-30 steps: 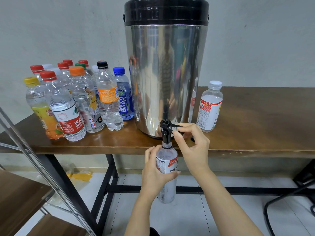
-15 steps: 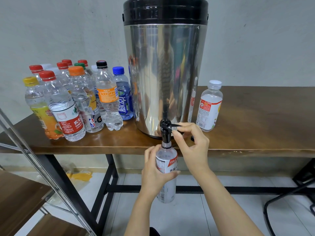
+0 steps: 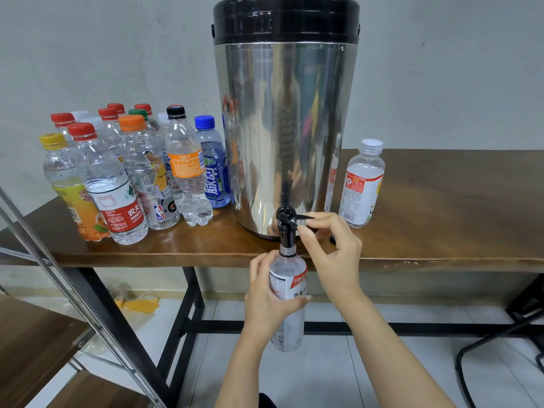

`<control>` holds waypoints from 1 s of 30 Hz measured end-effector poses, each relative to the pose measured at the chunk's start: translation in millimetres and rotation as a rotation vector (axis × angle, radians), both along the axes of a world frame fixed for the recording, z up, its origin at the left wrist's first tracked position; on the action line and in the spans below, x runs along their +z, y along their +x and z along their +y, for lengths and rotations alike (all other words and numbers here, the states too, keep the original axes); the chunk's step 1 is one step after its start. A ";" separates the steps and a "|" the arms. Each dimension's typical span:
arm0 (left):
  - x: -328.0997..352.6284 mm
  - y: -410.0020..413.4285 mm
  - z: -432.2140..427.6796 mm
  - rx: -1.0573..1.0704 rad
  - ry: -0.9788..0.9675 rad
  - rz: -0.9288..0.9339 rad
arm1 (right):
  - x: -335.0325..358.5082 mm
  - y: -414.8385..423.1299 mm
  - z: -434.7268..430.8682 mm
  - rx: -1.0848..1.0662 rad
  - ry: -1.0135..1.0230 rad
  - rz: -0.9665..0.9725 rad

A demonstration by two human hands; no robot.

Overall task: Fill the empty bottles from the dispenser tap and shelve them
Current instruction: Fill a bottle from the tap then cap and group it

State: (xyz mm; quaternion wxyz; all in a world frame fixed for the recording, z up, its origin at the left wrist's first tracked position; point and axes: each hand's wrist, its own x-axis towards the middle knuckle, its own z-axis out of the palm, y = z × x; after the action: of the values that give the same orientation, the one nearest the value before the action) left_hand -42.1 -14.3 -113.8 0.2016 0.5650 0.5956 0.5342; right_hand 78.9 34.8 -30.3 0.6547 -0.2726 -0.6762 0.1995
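Note:
A tall steel dispenser (image 3: 285, 136) with a black lid stands on the wooden table (image 3: 441, 231). Its black tap (image 3: 286, 228) hangs over the table's front edge. My left hand (image 3: 268, 298) grips an uncapped clear bottle (image 3: 290, 290) with a red and white label, its neck up against the tap spout. My right hand (image 3: 332, 248) pinches the tap's small black lever between thumb and forefinger. A capped white-topped bottle (image 3: 363, 184) stands to the right of the dispenser.
A cluster of several capped bottles (image 3: 129, 178) with red, orange, yellow, blue and black caps stands left of the dispenser. A metal-framed wooden shelf unit (image 3: 38, 334) is at lower left. Black table legs and a chair base (image 3: 500, 343) stand below.

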 end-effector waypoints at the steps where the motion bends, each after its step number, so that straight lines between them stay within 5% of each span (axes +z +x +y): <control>1: 0.1 0.0 -0.1 0.001 0.001 0.001 | -0.1 0.1 0.0 -0.001 0.001 0.000; 30: -1.5 -0.5 0.9 0.007 0.001 0.001 | 1.2 0.2 -1.1 0.005 0.005 0.005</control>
State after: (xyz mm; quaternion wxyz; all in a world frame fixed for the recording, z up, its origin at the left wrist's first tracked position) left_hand -42.6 -13.4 -115.2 0.1990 0.5632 0.5976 0.5349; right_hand 79.1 33.7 -29.1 0.6565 -0.2688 -0.6758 0.2001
